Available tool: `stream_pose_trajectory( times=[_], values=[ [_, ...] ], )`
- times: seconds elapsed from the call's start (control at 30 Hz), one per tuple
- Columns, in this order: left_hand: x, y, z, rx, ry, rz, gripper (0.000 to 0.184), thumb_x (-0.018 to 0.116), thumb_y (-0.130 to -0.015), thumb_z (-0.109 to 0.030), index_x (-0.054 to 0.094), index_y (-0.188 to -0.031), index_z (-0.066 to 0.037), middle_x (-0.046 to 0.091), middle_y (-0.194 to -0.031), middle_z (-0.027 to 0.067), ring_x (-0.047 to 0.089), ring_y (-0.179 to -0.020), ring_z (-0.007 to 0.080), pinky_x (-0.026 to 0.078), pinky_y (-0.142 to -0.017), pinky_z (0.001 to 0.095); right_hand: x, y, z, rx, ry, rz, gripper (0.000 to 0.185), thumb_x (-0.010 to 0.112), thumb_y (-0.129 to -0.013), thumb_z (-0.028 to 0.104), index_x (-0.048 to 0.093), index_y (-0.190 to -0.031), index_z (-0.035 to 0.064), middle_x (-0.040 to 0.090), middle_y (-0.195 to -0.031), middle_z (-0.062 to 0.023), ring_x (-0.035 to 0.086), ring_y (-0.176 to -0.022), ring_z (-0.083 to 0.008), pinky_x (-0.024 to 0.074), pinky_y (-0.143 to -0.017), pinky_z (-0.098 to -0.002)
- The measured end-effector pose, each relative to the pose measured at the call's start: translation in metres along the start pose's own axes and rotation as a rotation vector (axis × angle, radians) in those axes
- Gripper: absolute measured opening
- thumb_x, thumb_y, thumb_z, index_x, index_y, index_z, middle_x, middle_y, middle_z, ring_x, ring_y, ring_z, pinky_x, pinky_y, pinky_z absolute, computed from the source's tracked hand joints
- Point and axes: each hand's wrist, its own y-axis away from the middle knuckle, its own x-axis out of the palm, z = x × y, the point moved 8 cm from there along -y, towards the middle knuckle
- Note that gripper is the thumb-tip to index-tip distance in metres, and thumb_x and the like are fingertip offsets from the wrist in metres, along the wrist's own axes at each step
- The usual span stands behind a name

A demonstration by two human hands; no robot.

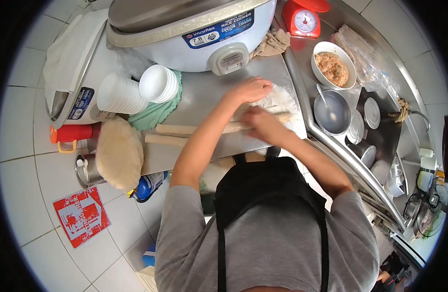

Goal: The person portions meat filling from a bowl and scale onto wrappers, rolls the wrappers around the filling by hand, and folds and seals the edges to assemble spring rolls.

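Note:
A long rope of dough (232,127) runs across the steel table, its right end on a floured patch (286,100). Beside it, nearer to me, lies a shorter dough rope (165,140). My right hand (264,124) is over the long rope near its right end, its fingers smeared by motion. Just beyond, my left hand (253,90) is at the floured patch with its fingers curled in; whatever they may hold is hidden. A large pale lump of dough (119,153) sits at the table's left end.
Stacked white bowls (159,83) stand on a green cloth (158,112). A big rice cooker (195,34) fills the back. To the right are a bowl of orange filling (332,68), a metal bowl with a spoon (332,114) and a red scale (304,22).

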Motion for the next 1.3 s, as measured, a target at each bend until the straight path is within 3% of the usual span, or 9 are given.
stream_pose_trajectory(
  times=[0.07, 0.13, 0.4, 0.5, 0.6, 0.7, 0.83, 1.3],
  values=[
    [0.002, 0.002, -0.001, 0.004, -0.008, -0.007, 0.037, 0.037, -0.091, -0.032, 0.063, -0.103, -0.009, 0.058, -0.106, 0.0139, 0.054, -0.103, 0.0283, 0.041, -0.09, 0.0363, -0.032, 0.027, -0.03, 0.109, 0.081, -0.068, 0.015, 0.067, -0.067, 0.008, 0.062, -0.081, 0.0046, 0.058, -0.089, -0.0128, 0.057, -0.091, -0.0323, 0.0489, -0.08, -0.0409],
    [0.001, 0.002, -0.002, 0.003, 0.008, 0.029, 0.037, 0.037, -0.091, -0.032, 0.063, -0.103, -0.008, 0.058, -0.106, 0.0137, 0.054, -0.103, 0.0283, 0.041, -0.09, 0.0362, -0.042, 0.044, -0.058, 0.204, 0.122, 0.034, 0.018, 0.067, -0.067, 0.008, 0.062, -0.084, 0.0044, 0.059, -0.089, -0.0108, 0.057, -0.091, -0.031, 0.0491, -0.078, -0.0407],
    [0.0, 0.003, -0.005, -0.036, 0.043, 0.044, 0.038, 0.038, -0.091, -0.035, 0.062, -0.106, -0.01, 0.058, -0.109, 0.0145, 0.053, -0.106, 0.0299, 0.041, -0.092, 0.0377, -0.039, 0.049, -0.07, 0.162, 0.018, 0.157, 0.024, 0.069, -0.063, 0.003, 0.061, -0.086, 0.0038, 0.06, -0.088, -0.0103, 0.059, -0.091, -0.0309, 0.0494, -0.078, -0.04],
    [-0.002, 0.002, -0.002, -0.029, 0.0, 0.012, 0.037, 0.04, -0.09, -0.035, 0.062, -0.107, -0.011, 0.057, -0.112, 0.0151, 0.053, -0.108, 0.0308, 0.04, -0.094, 0.0381, -0.055, 0.049, -0.062, 0.1, 0.039, 0.012, 0.025, 0.07, -0.063, 0.004, 0.062, -0.086, 0.0033, 0.06, -0.087, -0.0109, 0.059, -0.091, -0.0311, 0.0491, -0.078, -0.0402],
    [0.002, 0.003, 0.0, -0.021, 0.011, 0.0, 0.037, 0.038, -0.091, -0.034, 0.062, -0.106, -0.01, 0.057, -0.107, 0.0132, 0.054, -0.104, 0.0283, 0.041, -0.091, 0.0365, -0.043, 0.052, -0.074, 0.176, 0.036, 0.163, 0.028, 0.074, -0.063, 0.009, 0.061, -0.087, 0.0022, 0.06, -0.088, -0.0112, 0.059, -0.092, -0.0311, 0.0491, -0.079, -0.0401],
    [-0.003, 0.003, -0.003, -0.021, -0.021, -0.004, 0.037, 0.038, -0.091, -0.034, 0.062, -0.106, -0.01, 0.057, -0.107, 0.0131, 0.054, -0.104, 0.0284, 0.041, -0.091, 0.0366, -0.05, 0.044, -0.056, 0.076, 0.091, 0.078, 0.029, 0.076, -0.063, 0.011, 0.061, -0.086, 0.0015, 0.06, -0.089, -0.0116, 0.058, -0.092, -0.0307, 0.0493, -0.079, -0.0399],
    [0.002, 0.002, 0.0, 0.017, -0.001, -0.009, 0.037, 0.039, -0.091, -0.035, 0.062, -0.106, -0.01, 0.058, -0.107, 0.0133, 0.054, -0.104, 0.0288, 0.041, -0.091, 0.0367, -0.03, 0.038, -0.054, 0.126, 0.031, 0.156, 0.023, 0.074, -0.065, 0.008, 0.061, -0.083, 0.0021, 0.06, -0.09, -0.0111, 0.058, -0.091, -0.03, 0.0497, -0.079, -0.0395],
    [0.001, 0.001, 0.003, 0.013, -0.02, -0.002, 0.04, 0.037, -0.093, -0.038, 0.061, -0.108, -0.01, 0.058, -0.108, 0.0145, 0.053, -0.106, 0.0305, 0.039, -0.094, 0.0379, -0.019, 0.018, -0.018, -0.008, -0.032, 0.104, 0.02, 0.072, -0.064, 0.007, 0.061, -0.08, 0.0019, 0.06, -0.089, -0.0115, 0.059, -0.088, -0.0304, 0.05, -0.076, -0.0398]
  ],
)
